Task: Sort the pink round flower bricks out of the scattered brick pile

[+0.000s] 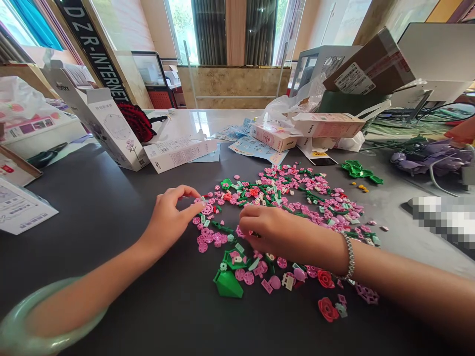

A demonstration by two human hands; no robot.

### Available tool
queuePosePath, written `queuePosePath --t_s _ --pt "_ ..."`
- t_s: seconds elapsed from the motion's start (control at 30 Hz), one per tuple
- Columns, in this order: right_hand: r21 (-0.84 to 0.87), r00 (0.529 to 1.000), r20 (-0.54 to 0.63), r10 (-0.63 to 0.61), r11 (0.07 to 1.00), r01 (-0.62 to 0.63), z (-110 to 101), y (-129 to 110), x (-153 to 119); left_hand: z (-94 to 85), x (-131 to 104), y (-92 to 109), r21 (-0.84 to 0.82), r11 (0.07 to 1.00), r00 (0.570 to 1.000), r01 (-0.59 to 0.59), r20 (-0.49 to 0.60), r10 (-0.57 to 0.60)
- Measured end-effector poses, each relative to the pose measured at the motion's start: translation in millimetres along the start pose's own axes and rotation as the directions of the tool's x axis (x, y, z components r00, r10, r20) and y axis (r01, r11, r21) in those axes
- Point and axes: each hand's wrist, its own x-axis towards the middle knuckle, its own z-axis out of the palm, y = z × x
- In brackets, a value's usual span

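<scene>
Little looks joined: most pieces (249,278) lie loose on the table (148,311), and whether the left hand (171,213) or right hand (267,226) grips any is unclear.

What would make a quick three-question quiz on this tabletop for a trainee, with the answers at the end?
1. Multiple choice: which arm wears the silvery bracelet? A, left; B, right; C, both.
2. True or false: the big green wedge-shaped piece lies farther from the camera than the small yellow pieces.
3. Fill in the blank: the left hand is at the edge of a spread of small pieces that are mostly ____ in color.

Key: 1. B; 2. False; 3. Pink.
</scene>
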Motion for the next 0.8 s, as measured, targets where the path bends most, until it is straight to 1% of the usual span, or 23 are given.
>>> queuePosePath --t_s 0.1,0.17,0.27,0.33,0.4,0.57,0.7,0.8 --pt "-0.007 1.000 -0.023 0.006 1.000 -0.007 0.1 0.4 -0.2 -1.0 -1.1 3.1 0.103 0.995 1.000 0.003 -0.006 -0.003" --pt "-0.045 0.999 -0.033 0.001 0.999 -0.002 0.4 0.2 0.0 -1.2 -3.6 5.1 0.172 0.983 0.997 -0.071 -0.007 0.074" --pt "-0.101 0.999 -0.045 -0.017 0.995 0.012 2.5 0.9 0.4 -0.6 -9.5 7.1 0.284 0.942 0.982 -0.177 -0.016 0.189" --pt "-0.107 0.998 -0.055 -0.016 0.994 0.010 4.5 1.9 0.2 0.1 -12.9 7.7 0.345 0.915 0.974 -0.209 -0.013 0.227" --pt "-0.098 0.998 -0.064 -0.013 0.995 0.007 6.0 2.7 -0.3 1.0 -14.5 8.1 0.379 0.900 0.973 -0.217 0.012 0.230" --pt "-0.097 0.996 -0.091 -0.014 0.995 0.005 7.8 2.6 -1.9 1.5 -12.7 10.4 0.373 0.898 0.972 -0.232 0.116 0.203" --pt "-0.094 0.991 -0.133 0.015 0.995 -0.028 10.5 2.5 -2.9 1.1 -11.3 11.2 0.300 0.909 0.949 -0.288 0.215 0.230" --pt "-0.100 0.987 -0.162 0.011 0.995 -0.027 12.4 3.0 -3.2 2.4 -11.8 9.1 0.279 0.905 0.935 -0.322 0.246 0.256"
